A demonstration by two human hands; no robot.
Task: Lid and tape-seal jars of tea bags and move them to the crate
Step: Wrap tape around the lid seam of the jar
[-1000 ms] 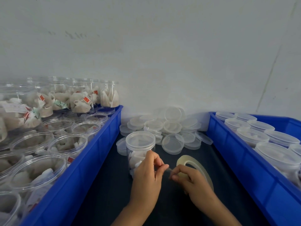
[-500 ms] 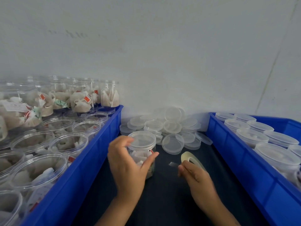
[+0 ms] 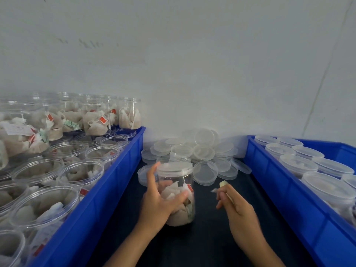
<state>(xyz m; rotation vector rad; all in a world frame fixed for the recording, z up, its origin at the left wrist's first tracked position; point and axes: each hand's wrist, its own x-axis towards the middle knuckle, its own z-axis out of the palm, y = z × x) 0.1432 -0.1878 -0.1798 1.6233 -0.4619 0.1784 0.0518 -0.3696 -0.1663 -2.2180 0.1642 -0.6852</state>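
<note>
One lidded clear plastic jar of tea bags (image 3: 176,191) stands on dark counter (image 3: 208,237) between blue crates; left hand (image 3: 159,201) fingers spread round it, right hand (image 3: 237,207) pinching yellowish tape roll (image 3: 224,186). Taping step; next: stick tape end at lid seam

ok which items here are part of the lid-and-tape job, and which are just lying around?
In use: lidded jar gripped by left hand; tape roll pinched in right hand; right crate of lidded jars; left crate of open jars.
Lying about: spare lids.
</note>
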